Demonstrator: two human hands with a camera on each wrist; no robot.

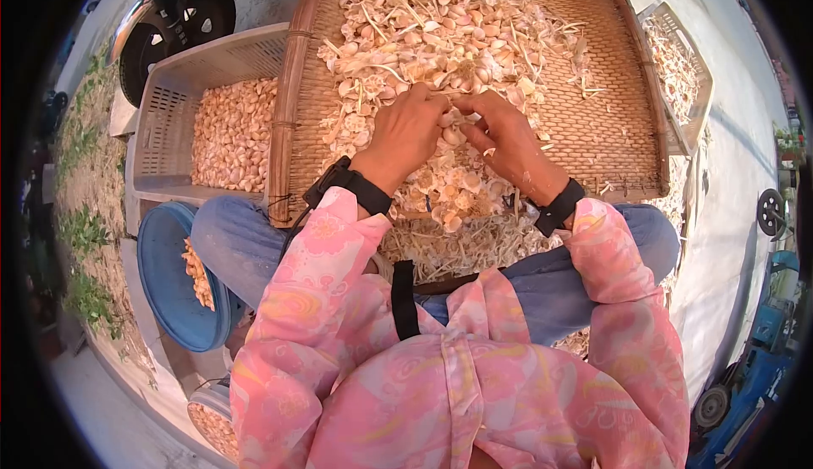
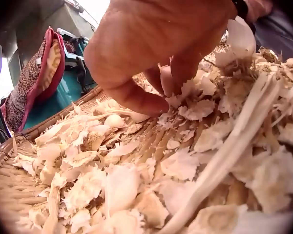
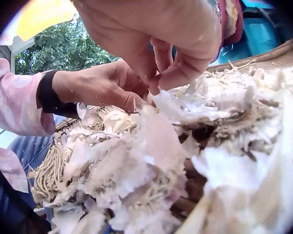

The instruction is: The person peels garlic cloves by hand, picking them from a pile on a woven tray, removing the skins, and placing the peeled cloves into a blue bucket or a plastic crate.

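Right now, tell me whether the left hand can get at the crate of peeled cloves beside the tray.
Probably yes: the left hand works on the woven tray, the crate adjoins it on that side, open-topped, nothing between.

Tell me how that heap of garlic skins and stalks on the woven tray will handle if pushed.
The heap of skins looks papery, so probably light and apt to scatter. Its thin stalks likely bend or snap. The left hand and right hand work at its edge.
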